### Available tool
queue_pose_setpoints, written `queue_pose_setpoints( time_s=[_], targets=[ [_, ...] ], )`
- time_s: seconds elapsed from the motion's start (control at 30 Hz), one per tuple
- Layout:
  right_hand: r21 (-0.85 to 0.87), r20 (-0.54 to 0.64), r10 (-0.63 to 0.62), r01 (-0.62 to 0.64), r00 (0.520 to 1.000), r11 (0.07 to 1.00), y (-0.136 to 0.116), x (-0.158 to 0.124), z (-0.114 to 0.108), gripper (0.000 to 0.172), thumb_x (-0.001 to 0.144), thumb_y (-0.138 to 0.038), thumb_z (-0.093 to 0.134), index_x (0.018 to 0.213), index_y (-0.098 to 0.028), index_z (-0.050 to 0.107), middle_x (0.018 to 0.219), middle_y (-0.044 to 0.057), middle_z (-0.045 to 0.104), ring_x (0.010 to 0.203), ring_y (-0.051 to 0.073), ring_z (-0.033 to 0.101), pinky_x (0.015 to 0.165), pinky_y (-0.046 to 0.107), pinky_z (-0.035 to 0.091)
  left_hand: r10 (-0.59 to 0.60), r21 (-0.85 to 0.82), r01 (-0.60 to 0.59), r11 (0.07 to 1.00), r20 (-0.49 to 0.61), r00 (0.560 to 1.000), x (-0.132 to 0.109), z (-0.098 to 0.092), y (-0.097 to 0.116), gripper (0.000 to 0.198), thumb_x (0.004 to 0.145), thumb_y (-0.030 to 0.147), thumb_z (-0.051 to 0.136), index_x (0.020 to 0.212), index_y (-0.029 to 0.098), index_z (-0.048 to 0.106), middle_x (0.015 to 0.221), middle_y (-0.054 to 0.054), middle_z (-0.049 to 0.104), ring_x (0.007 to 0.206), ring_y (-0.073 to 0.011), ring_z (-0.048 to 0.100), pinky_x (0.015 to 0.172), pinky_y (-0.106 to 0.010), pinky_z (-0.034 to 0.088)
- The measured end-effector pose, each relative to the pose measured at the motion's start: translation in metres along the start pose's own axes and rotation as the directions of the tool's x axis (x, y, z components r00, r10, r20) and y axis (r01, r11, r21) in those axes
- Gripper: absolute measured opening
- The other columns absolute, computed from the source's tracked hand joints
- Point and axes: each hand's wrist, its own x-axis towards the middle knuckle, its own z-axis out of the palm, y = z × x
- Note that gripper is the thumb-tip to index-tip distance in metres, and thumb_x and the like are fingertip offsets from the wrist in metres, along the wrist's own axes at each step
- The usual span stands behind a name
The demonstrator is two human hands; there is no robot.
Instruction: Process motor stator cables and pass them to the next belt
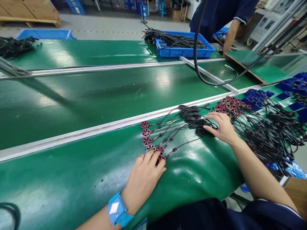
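Note:
My left hand point(144, 174), with a blue wrist strap point(117, 209), rests its curled fingers on the nearest ring-shaped coil point(161, 158), partly hiding it. Thumb and fingertips close around its edge. Several similar red-and-black coil rings point(146, 132) lie in a staggered column just beyond, each with a thin black lead. Those leads run right to coiled black cables point(192, 116) lying on the green mat. At the right end of the cables is my right hand point(222, 127), its thumb and fingers apart around part of a bundle. Whether it touches the cable is unclear.
To the right lie a pile of coil rings point(231, 106), tangled black cables point(263, 134) and dark blue pieces point(257, 97). A white rail point(103, 131) crosses the bench. Beyond stands a blue tray point(184, 51) of cables near another person's arm point(230, 36). A black cable point(197, 60) hangs overhead.

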Motion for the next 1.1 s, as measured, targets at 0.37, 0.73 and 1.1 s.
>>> queue_pose_setpoints(
  time_s=[0.37,0.73,1.1],
  targets=[
    [0.113,0.191,-0.062,0.041,0.980,0.993,-0.007,0.077,0.054,0.053,0.100,-0.057,0.039,0.135,-0.020,0.054,0.130,0.013,0.059,0.122,0.031,0.053,0.108,0.047,0.041,0.016,0.049,-0.021,0.999,0.108,0.994,-0.004,-0.011,0.001,0.029,0.082,0.034,0.081,0.102,0.023,0.064,0.103,-0.003,0.061,0.094,-0.0245,0.051,0.077,-0.038,0.037],
    [0.031,0.136,0.107,-0.112,0.985,0.993,0.002,-0.032,0.023,0.044,0.101,-0.053,0.038,0.126,-0.021,0.057,0.111,0.012,0.062,0.106,0.031,0.057,0.097,0.048,0.046,0.055,0.007,-0.058,0.998,0.223,0.973,-0.005,-0.020,-0.007,0.026,0.084,0.035,0.079,0.100,0.022,0.063,0.104,-0.004,0.060,0.095,-0.0257,0.051,0.078,-0.040,0.038],
    [0.093,-0.512,-0.037,0.098,0.858,0.991,-0.075,0.054,-0.100,0.039,0.095,-0.048,0.058,0.125,-0.023,0.061,0.124,0.012,0.063,0.119,0.028,0.057,0.106,0.047,0.044,0.420,-0.242,-0.400,0.884,0.036,0.907,-0.026,0.018,0.035,0.037,0.083,0.047,0.078,0.076,0.018,0.057,0.068,0.000,0.060,0.062,-0.0166,0.056,0.062,-0.029,0.043]
  ],
)
